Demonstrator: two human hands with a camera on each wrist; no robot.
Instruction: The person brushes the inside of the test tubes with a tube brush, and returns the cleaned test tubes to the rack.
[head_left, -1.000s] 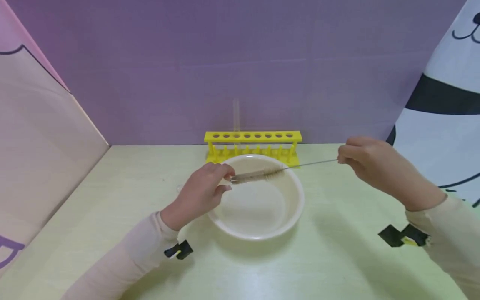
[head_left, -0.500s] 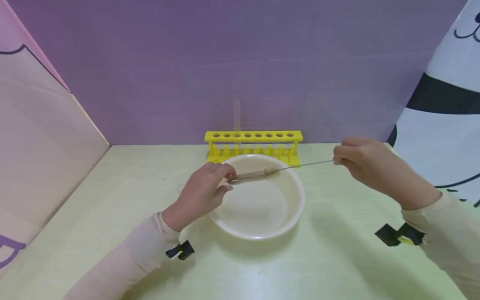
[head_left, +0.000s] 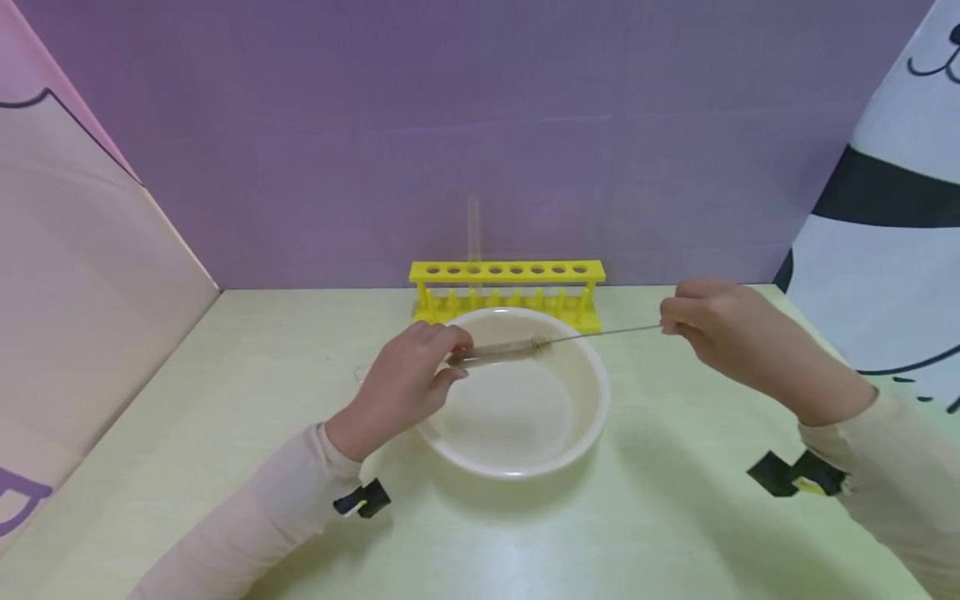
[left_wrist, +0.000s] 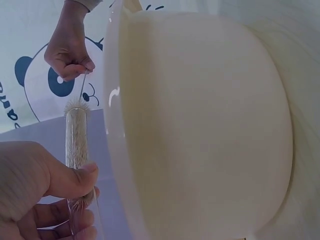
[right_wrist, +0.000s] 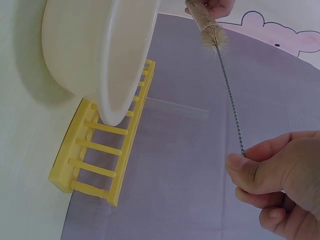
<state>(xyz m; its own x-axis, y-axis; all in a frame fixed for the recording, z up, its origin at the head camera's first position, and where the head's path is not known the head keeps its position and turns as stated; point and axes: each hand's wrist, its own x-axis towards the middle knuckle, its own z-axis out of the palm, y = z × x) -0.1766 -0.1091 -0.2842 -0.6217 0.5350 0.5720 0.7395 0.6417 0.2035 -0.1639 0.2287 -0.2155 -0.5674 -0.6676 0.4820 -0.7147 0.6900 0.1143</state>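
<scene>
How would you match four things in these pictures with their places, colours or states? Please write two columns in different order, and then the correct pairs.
Things:
1. brush
2. basin
3. rack
4. right hand

Places, colours or states:
A. yellow, behind the basin
B. partly inside a clear tube
C. pinching a wire handle
D. round, cream-coloured, on the table

Pairs: 1-B, 2-D, 3-A, 4-C
</scene>
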